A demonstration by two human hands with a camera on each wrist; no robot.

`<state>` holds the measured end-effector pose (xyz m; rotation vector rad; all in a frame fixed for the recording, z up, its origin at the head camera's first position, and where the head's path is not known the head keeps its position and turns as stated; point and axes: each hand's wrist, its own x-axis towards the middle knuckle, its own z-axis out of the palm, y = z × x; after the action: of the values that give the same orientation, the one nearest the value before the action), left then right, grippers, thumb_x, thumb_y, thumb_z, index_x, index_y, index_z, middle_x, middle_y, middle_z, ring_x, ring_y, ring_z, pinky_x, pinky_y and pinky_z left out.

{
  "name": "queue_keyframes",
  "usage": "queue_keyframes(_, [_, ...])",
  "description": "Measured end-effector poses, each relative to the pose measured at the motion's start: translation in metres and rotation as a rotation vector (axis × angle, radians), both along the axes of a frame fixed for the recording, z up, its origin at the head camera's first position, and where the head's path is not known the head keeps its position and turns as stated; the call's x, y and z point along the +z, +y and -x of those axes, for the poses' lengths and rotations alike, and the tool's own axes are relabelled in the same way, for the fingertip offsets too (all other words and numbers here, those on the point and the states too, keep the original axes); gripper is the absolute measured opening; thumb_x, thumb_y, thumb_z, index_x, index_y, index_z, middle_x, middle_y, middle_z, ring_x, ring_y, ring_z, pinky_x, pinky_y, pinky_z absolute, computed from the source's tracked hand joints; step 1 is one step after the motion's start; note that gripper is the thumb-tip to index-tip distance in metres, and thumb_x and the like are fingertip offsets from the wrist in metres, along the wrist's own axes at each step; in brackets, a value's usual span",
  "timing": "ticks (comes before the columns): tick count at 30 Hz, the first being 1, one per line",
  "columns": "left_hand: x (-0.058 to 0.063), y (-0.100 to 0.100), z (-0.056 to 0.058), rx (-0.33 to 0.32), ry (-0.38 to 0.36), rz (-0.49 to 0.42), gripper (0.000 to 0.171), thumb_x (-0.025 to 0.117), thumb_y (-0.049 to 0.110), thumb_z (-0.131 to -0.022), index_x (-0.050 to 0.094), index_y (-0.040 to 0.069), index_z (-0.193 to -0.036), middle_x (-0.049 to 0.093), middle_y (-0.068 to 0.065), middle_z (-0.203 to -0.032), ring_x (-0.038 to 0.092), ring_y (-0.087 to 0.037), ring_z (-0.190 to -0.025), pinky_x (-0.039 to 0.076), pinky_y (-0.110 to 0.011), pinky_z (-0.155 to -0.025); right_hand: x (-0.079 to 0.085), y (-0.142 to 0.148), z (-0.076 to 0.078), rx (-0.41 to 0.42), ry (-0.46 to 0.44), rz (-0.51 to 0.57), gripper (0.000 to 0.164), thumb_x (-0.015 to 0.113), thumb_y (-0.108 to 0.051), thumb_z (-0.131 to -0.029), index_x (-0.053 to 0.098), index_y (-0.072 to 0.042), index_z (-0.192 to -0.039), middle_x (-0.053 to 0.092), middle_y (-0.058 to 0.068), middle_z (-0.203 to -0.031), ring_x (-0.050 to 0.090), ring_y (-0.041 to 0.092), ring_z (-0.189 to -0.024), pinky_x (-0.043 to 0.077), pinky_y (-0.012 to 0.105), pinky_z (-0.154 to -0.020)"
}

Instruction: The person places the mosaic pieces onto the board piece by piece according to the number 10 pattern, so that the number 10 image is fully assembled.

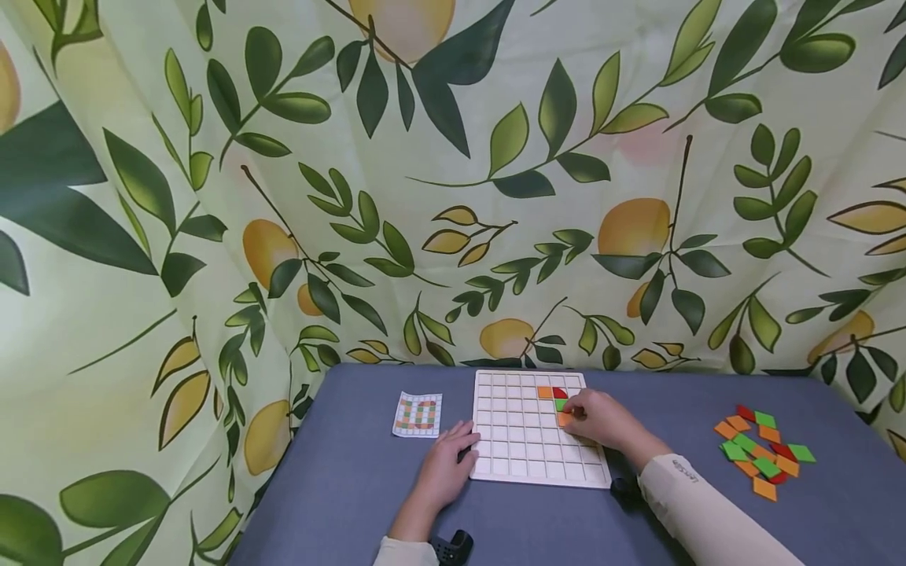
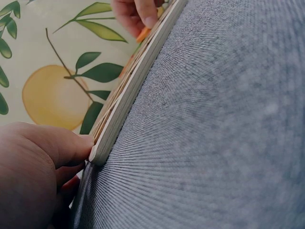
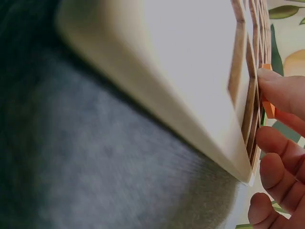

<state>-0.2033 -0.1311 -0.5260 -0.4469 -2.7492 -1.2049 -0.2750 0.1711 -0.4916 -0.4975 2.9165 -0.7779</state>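
A white wooden grid board (image 1: 524,452) lies flat on the table, its squares bordered by thin raised strips. My left hand (image 1: 447,464) touches the board's left edge; in the left wrist view its thumb and fingers (image 2: 71,145) meet the edge near a corner. Over the upper right of the board, my right hand (image 1: 602,418) pinches an orange square tile (image 1: 564,420) between thumb and finger, as the right wrist view also shows. Just above it sit a green tile (image 1: 560,405), a red tile (image 1: 560,392) and another orange tile (image 1: 544,392) in the grid.
To the right, a loose pile of orange, green and red tiles (image 1: 764,452) is spread on the blue-grey tablecloth (image 1: 354,472). A small pattern card (image 1: 418,415) with a coloured grid lies left of the board. Behind the table hangs a leaf-and-lemon printed curtain (image 1: 453,259).
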Motion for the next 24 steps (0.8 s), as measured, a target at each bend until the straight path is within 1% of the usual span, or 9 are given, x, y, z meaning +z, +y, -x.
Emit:
queue_keyframes(7, [-0.0007, 0.0005, 0.0013, -0.002, -0.011, -0.013, 0.030, 0.063, 0.008, -0.093, 0.069, 0.001, -0.122, 0.058, -0.012, -0.141, 0.047, -0.034, -0.137, 0.031, -0.054, -0.116, -0.0014, -0.0004, 0.0017, -0.020, -0.011, 0.011, 0.022, 0.080, -0.016, -0.079, 0.075, -0.012, -0.099, 0.053, -0.001, -0.080, 0.047, 0.016, -0.076, 0.038, 0.030, -0.063])
queue_keyframes(10, [-0.0007, 0.0001, 0.0016, -0.001, -0.007, -0.008, 0.030, 0.063, 0.008, -0.093, 0.069, 0.001, -0.121, 0.058, -0.012, -0.140, 0.047, -0.033, -0.136, 0.032, -0.054, -0.116, -0.0031, -0.0011, 0.0017, -0.010, -0.003, 0.012, 0.021, 0.080, -0.021, -0.081, 0.075, -0.014, -0.100, 0.054, -0.001, -0.083, 0.048, 0.016, -0.077, 0.039, 0.031, -0.065])
queue_keyframes(13, [-0.0007, -0.0002, 0.0015, -0.003, 0.001, -0.006, 0.030, 0.063, 0.008, -0.093, 0.069, 0.001, -0.121, 0.058, -0.012, -0.140, 0.048, -0.034, -0.136, 0.032, -0.054, -0.116, -0.0046, -0.0024, 0.0015, 0.008, 0.016, 0.010, 0.020, 0.080, -0.024, -0.082, 0.076, -0.017, -0.100, 0.058, -0.001, -0.089, 0.050, 0.015, -0.081, 0.044, 0.032, -0.070])
queue_keyframes(16, [-0.0007, -0.0001, 0.0007, -0.003, 0.005, -0.005, 0.030, 0.063, 0.008, -0.093, 0.069, 0.001, -0.121, 0.058, -0.012, -0.140, 0.048, -0.034, -0.136, 0.033, -0.054, -0.116, -0.0053, -0.0031, 0.0015, 0.010, 0.020, 0.012, 0.017, 0.079, -0.023, -0.082, 0.076, -0.017, -0.098, 0.058, -0.001, -0.089, 0.050, 0.015, -0.081, 0.044, 0.032, -0.070])
queue_keyframes(19, [-0.0001, 0.0002, -0.0002, -0.001, 0.007, -0.006, 0.030, 0.064, 0.008, -0.093, 0.069, 0.001, -0.121, 0.059, -0.012, -0.139, 0.048, -0.034, -0.136, 0.033, -0.055, -0.115, -0.0064, -0.0020, 0.0021, 0.000, 0.010, 0.019, 0.015, 0.079, -0.021, -0.082, 0.076, -0.017, -0.096, 0.055, -0.001, -0.084, 0.048, 0.015, -0.077, 0.040, 0.030, -0.066])
queue_keyframes(21, [0.0001, 0.0005, 0.0000, 0.002, -0.001, -0.006, 0.030, 0.063, 0.009, -0.093, 0.069, 0.002, -0.121, 0.059, -0.011, -0.140, 0.048, -0.033, -0.136, 0.033, -0.054, -0.116, -0.0072, -0.0003, 0.0026, -0.005, 0.003, 0.030, 0.013, 0.079, -0.020, -0.082, 0.076, -0.017, -0.095, 0.053, -0.002, -0.081, 0.047, 0.015, -0.075, 0.038, 0.029, -0.065])
queue_keyframes(24, [0.0007, 0.0009, 0.0008, 0.005, -0.016, -0.012, 0.030, 0.063, 0.009, -0.093, 0.069, 0.002, -0.121, 0.058, -0.010, -0.140, 0.047, -0.032, -0.137, 0.032, -0.054, -0.116, -0.0084, 0.0037, 0.0030, -0.006, -0.003, 0.042, 0.015, 0.079, -0.019, -0.082, 0.076, -0.014, -0.096, 0.056, -0.001, -0.083, 0.047, 0.015, -0.076, 0.039, 0.029, -0.065])
